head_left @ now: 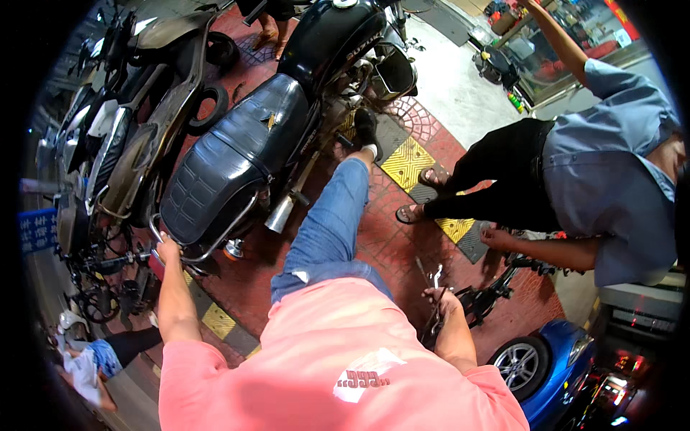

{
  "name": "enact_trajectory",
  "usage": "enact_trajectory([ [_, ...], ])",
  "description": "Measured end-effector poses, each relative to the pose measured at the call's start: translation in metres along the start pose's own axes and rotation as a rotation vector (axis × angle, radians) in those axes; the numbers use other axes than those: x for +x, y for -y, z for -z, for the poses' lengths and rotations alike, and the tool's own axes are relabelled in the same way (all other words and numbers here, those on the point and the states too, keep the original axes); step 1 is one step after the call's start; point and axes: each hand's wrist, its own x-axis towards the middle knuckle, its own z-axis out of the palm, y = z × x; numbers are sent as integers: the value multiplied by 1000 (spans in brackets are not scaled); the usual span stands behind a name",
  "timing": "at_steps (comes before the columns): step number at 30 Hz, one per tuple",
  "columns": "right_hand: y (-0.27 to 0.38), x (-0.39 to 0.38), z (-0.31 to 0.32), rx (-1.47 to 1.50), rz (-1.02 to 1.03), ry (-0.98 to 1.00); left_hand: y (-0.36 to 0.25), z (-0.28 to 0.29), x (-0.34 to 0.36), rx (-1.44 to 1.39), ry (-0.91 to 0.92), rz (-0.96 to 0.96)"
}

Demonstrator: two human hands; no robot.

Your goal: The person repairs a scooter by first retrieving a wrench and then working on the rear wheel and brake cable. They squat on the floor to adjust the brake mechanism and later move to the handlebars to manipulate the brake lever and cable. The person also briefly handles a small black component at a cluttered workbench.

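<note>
My left hand (169, 249) is closed round the chrome grab rail (228, 237) behind the black padded seat (237, 154) of a motorcycle. Its dark fuel tank (327, 43) lies farther off, and a silver exhaust pipe (279, 215) runs along the near right side. Low on the right, away from the motorcycle, my right hand (448, 302) is closed on a shiny wrench (437, 276). A thin rod-like tool also sticks out of that hand; its exact kind is hard to tell. My foot in a black shoe (366, 128) is beside the motorcycle's footpeg.
Several parked scooters and motorcycles (144, 144) crowd the left. A person in a grey-blue shirt (600, 158) stands close on the right, above another two-wheeler (489, 294). A blue car (557, 366) is at the lower right. Yellow-black ramp strips (408, 161) cross the red paving.
</note>
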Motion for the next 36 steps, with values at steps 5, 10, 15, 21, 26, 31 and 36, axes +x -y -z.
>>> enact_trajectory([
  [5, -21, 38, 38, -40, -15, 31, -2, -3, -7, -101, -1, 14],
  [10, -38, 85, 60, -155, 22, 34, -2, -15, -3, -166, 74, 114],
  [15, 17, 101, 11, -370, 155, 98, 48, 55, 57, 17, -228, 29],
  [21, 48, 86, 16, -398, 166, -104, -12, -21, -42, -77, -162, 220],
  [26, 69, 99, -15, -418, 232, -103, -7, -15, -77, 50, -297, 77],
  [31, 53, 108, -18, -396, 281, -114, -11, -14, -75, 45, -260, 125],
  [36, 22, 133, -16, -347, 408, -116, -1, -25, -53, 162, -258, 22],
])
